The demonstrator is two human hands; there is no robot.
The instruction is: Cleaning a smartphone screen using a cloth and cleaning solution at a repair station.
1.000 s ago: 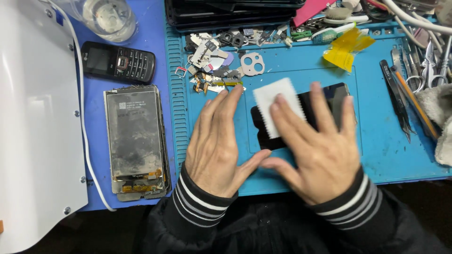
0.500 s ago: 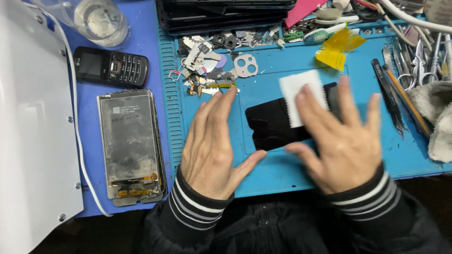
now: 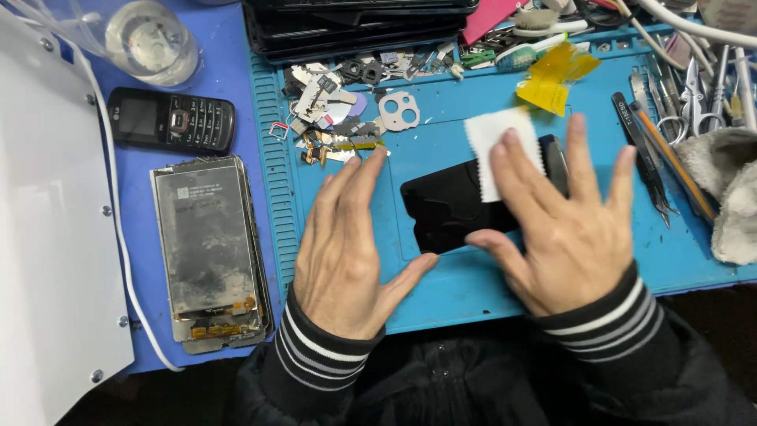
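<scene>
The right hand (image 3: 564, 229) hides part of the black screen (image 3: 449, 209) and white cloth (image 3: 501, 146).

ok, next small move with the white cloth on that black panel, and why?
Probably draw the right hand and white cloth leftward along the black panel: the cloth covers only its right end, and the left hand lies flat beside its left edge.

Illumination is bright, even and overhead, with saturated colour across the blue mat (image 3: 473, 292). Shadows are soft and short, lying close under the left hand (image 3: 347, 252) and right hand (image 3: 564, 229); the right fingertips show slight motion blur. Glare appears on the white panel (image 3: 47, 237) and the glass (image 3: 150, 39), and the bottom edge falls dark.
</scene>
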